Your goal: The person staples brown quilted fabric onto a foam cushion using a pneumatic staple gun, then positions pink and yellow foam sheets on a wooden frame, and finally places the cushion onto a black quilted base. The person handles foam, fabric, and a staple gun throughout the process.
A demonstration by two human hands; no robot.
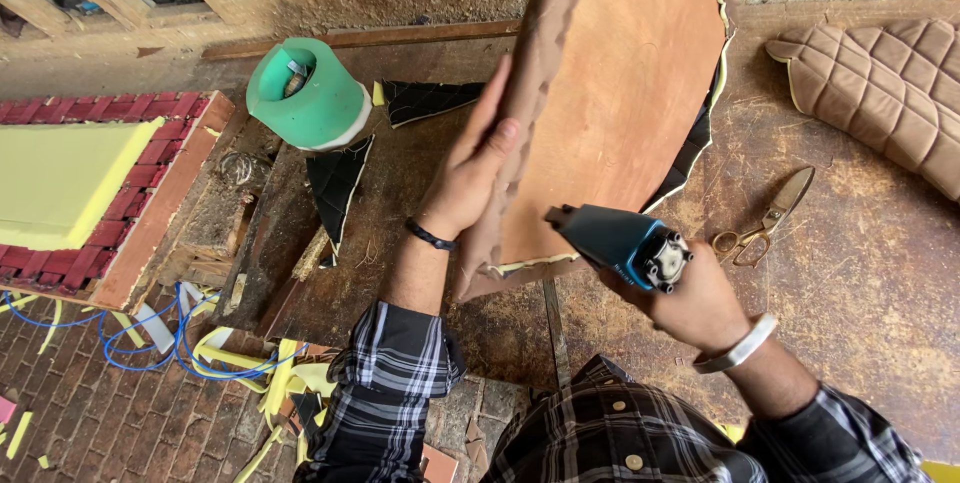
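View from above onto a worn wooden table [850, 273]. The left hand [468, 178] presses flat, fingers stretched out, against the padded brown edge of a plywood panel [620, 93] that stands tilted on its near edge at the middle of the table; the palm seems to steady it upright and hold the quilted cover tight over the rim. The right hand [700, 308] is clenched around the grip of a blue staple gun [615, 241], whose nose touches the near lower edge of the bare wood side, where the cover wraps round. To the right lie brass scissors [765, 221], within easy reach, and farther right a quilted brown cushion [885, 88]. Far left of the panel stands a green foam roll [305, 93], with black fabric scraps [335, 178] beside it. Yellow foam offcuts and blue cable litter the brick floor [120, 423] at near left.
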